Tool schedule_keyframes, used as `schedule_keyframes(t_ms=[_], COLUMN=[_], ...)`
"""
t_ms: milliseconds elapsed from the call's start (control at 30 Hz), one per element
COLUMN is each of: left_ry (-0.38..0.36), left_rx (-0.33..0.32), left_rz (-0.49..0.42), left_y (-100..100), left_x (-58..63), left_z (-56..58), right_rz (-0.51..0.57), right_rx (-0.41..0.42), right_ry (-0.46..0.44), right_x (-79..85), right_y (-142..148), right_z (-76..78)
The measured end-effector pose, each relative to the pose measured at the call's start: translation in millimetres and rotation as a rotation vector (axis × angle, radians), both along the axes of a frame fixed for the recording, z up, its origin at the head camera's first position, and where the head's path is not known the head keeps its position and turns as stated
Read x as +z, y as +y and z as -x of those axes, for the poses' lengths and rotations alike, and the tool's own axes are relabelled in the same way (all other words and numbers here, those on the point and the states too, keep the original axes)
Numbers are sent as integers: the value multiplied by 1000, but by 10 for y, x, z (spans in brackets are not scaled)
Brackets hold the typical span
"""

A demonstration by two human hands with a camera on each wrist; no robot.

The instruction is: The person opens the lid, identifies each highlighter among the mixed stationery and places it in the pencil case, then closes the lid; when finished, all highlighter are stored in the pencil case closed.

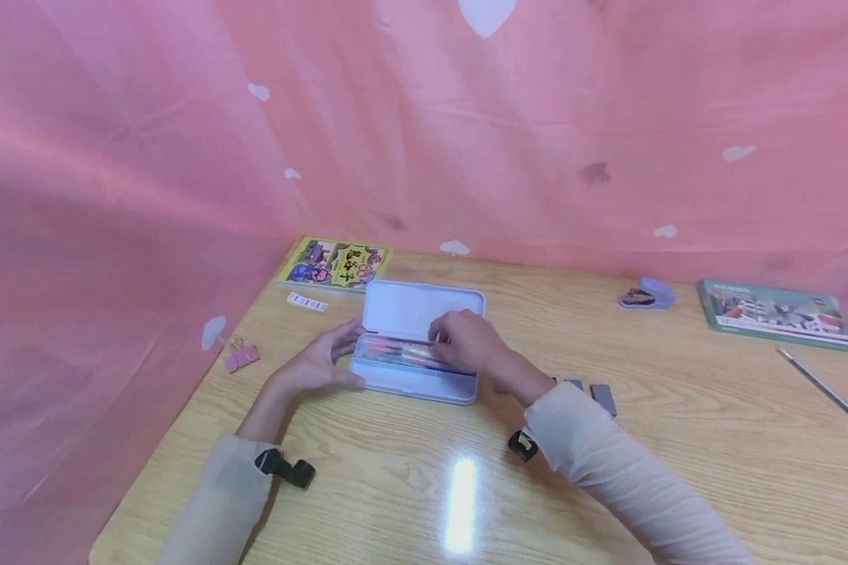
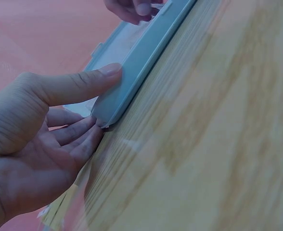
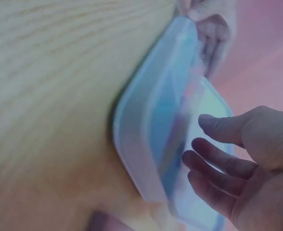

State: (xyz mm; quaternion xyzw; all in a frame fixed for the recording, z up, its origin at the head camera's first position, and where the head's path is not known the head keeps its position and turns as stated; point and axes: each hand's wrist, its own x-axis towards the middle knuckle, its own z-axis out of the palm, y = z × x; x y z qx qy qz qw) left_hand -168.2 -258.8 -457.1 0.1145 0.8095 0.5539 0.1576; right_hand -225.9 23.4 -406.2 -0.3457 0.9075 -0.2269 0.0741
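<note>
A pale blue pencil case [image 1: 411, 382] lies open on the wooden table, its lid [image 1: 424, 308] tipped back. Several pens [image 1: 389, 347] lie in its rear compartment; the front compartment shows bare. My left hand [image 1: 319, 362] grips the case's left end, thumb along the front wall and fingers at the corner, as the left wrist view of the case [image 2: 132, 77] shows. Over the right part of the case hovers my right hand [image 1: 466, 341]. In the right wrist view its fingers [image 3: 221, 166] are loosely bent, apart from the thumb, with nothing between them.
Behind left are a yellow book [image 1: 335, 264] and a small white strip [image 1: 307, 302]; pink binder clips [image 1: 241, 357] lie left. Grey blocks [image 1: 603, 399] sit beside the right forearm. Farther right are a purple stapler [image 1: 647, 293], a green box [image 1: 777, 314] and a thin rod [image 1: 827, 391].
</note>
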Motion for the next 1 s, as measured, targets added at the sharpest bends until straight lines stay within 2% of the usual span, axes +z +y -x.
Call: schedule_keyframes(t_ms=[167,333,400,500,600,700,833,933,1000], left_ry=[-5,-16,-19,-23,-21,-3,27,25,37], left_rx=[1,7,5,2,1,3,8,-13,-44], left_rz=[2,3,4,3,-9,-35,-55,-75,-79], left_y=[0,3,2,0,2,2,4,3,-1], left_x=[-9,8,8,-1,-11,-24,-31,-23,-14], left_z=[5,1,0,-1,-5,-5,-4,-6,-4], right_rz=[91,164,169,190,245,332,412,367,287], right_rx=[-100,-277,-329,-351,-336,-305,-185,-69,2], right_ry=[41,52,25,-89,-179,-195,-232,-304,-325], right_x=[141,152,112,46,-1,-6,18,14,-1], right_y=[161,311,358,417,481,538,605,637,637], right_z=[95,212,245,272,276,251,153,31,-62])
